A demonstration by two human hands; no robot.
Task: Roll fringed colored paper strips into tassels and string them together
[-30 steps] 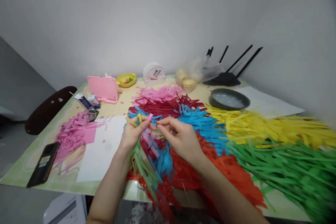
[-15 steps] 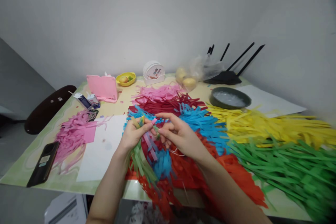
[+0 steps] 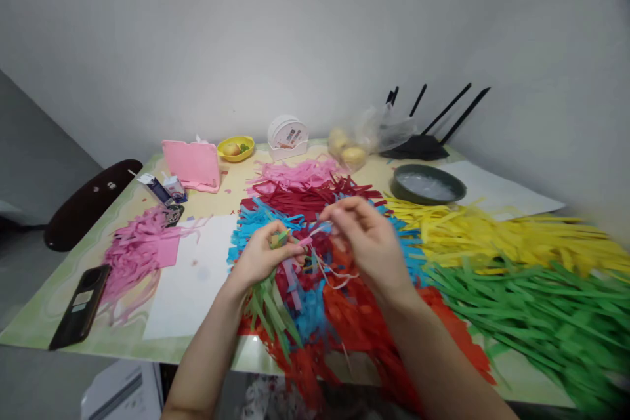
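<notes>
My left hand (image 3: 260,256) is closed on a bunch of paper fringe strips, with green strips (image 3: 273,315) hanging below the fist. A twisted pink end (image 3: 306,241) pokes out from its fingertips toward the right. White string (image 3: 338,283) runs from that end and droops in a loop. My right hand (image 3: 374,249), slightly blurred, pinches a whitish stretch of the string to the right of the pink end. Beneath both hands lie blue fringe (image 3: 260,210), dark red fringe (image 3: 295,200) and red-orange fringe (image 3: 354,321).
Yellow fringe (image 3: 512,233) and green fringe (image 3: 531,308) spread on the right. A dark bowl (image 3: 429,185) and a black router (image 3: 416,147) sit behind. At left are pink fringe (image 3: 132,249), white paper (image 3: 191,282), a phone (image 3: 79,305) and a pink tablet case (image 3: 191,164).
My right hand has moved away from my left, rightward and a little up, drawing the white string out. My left hand has shifted slightly right and keeps its hold on the strips.
</notes>
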